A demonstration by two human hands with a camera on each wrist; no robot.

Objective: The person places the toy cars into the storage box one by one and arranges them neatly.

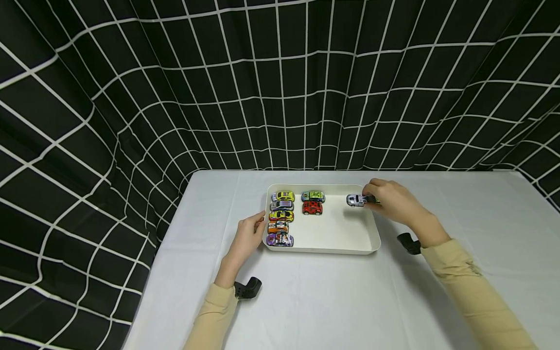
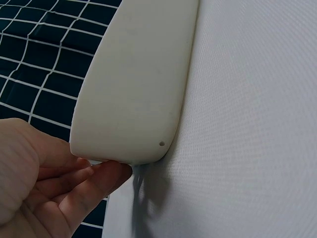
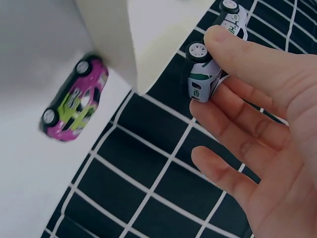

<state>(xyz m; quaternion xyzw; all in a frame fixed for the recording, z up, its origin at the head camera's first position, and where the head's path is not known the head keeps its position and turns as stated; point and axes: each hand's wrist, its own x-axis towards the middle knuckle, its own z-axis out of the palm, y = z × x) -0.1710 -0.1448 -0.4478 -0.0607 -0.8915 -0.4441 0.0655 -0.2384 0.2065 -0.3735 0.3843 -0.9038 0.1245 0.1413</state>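
My right hand point(image 1: 395, 201) pinches a silver-white toy car point(image 1: 356, 200) between thumb and fingers, over the right end of a shallow white tray point(image 1: 341, 250). The right wrist view shows green marks and white wheels on this car point(image 3: 200, 82). At the tray's left end, my left hand point(image 1: 250, 233) holds the wall, its fingertips right at the tray's edge point(image 2: 129, 99). Inside, several toy cars stand in a column along the left, among them a yellow car point(image 1: 283, 196) and a purple car point(image 1: 280, 239). A second column has a green car point(image 1: 312, 196) and a red car point(image 1: 312, 208).
A magenta and lime toy car point(image 3: 77, 101) sits on the white tablecloth just outside the tray in the right wrist view; my right hand hides most of it in the head view. Black curtain with white grid lines point(image 1: 306, 97) hangs behind the table.
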